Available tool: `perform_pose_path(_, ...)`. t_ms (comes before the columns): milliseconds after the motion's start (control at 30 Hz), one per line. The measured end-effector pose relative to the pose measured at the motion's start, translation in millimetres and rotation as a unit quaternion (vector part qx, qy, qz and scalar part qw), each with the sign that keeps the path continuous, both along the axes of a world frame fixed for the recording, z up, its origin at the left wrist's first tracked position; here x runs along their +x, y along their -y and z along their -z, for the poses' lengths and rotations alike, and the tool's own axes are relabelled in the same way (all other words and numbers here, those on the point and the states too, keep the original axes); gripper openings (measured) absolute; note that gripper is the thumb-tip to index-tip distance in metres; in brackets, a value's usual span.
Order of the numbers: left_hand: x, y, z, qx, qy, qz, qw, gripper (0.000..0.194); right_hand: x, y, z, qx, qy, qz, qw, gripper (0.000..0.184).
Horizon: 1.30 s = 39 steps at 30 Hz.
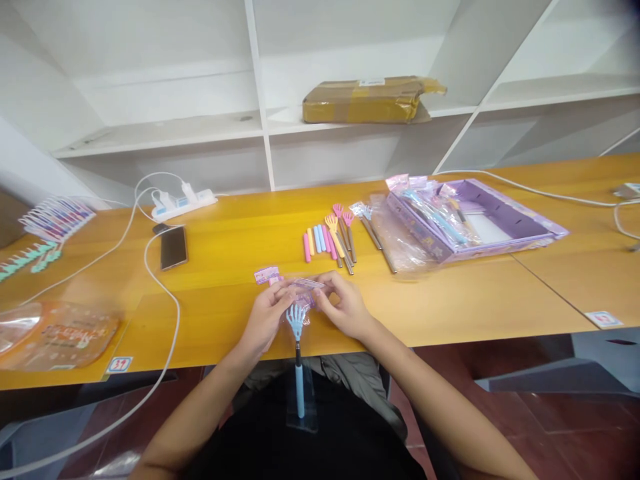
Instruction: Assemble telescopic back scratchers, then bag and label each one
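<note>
A light blue back scratcher [299, 381], shaped like a small hand, lies in a clear plastic bag [310, 410] that reaches from the table edge over my lap. My left hand [267, 317] pinches the bag's top end near a purple printed card [309, 283]. From the other side, my right hand [343, 305] grips the same card with thumb and fingers. Another small purple card [267, 275] lies just beyond my left hand. Further out are loose handle sleeves [320, 240] in pink, yellow and blue, beside several unwrapped pink and yellow back scratchers [343, 233].
A purple box [505, 247] with bagged scratchers stands at the right, plastic bags [405, 240] beside it. To the left are a phone [173, 248], a power strip [185, 205], a white cable [175, 313] and an orange plastic package [65, 333]. A taped carton [365, 101] sits on the shelf.
</note>
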State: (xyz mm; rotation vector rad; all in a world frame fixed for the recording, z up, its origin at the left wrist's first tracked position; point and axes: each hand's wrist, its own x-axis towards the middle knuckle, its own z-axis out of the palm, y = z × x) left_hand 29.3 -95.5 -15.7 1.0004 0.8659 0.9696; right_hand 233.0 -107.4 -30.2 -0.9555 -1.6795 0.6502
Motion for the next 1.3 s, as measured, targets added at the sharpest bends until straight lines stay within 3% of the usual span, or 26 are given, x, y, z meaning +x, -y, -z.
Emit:
perform_pose_path(200,0.0,-1.7,10.4,0.083,-0.089,0.011,0.992,0.044,2.2,-1.7,1.5,0.003,0.081,0.032,0.996,0.019)
perform_pose_path(400,4.6,-0.7,11.9,0.102,-0.074,0.014,0.992,0.045,2.8,-4.2,-1.8,0.047,0.145,0.001,0.988,0.029)
perform_pose_path(800,1.1,-1.3,15.3,0.145,-0.072,0.028,0.986,0.045,0.3,-11.5,-1.9,0.116,0.099,0.085,0.985,0.020)
perform_pose_path(933,0.8,-0.6,14.2,0.141,-0.070,0.040,0.987,0.046,1.0,-12.3,2.4,0.116,0.113,0.123,0.979,0.020)
perform_pose_path(1300,-2.0,-1.5,22.2,0.084,-0.048,0.011,0.995,0.054,4.3,-10.6,6.7,0.145,0.162,0.101,0.971,0.045)
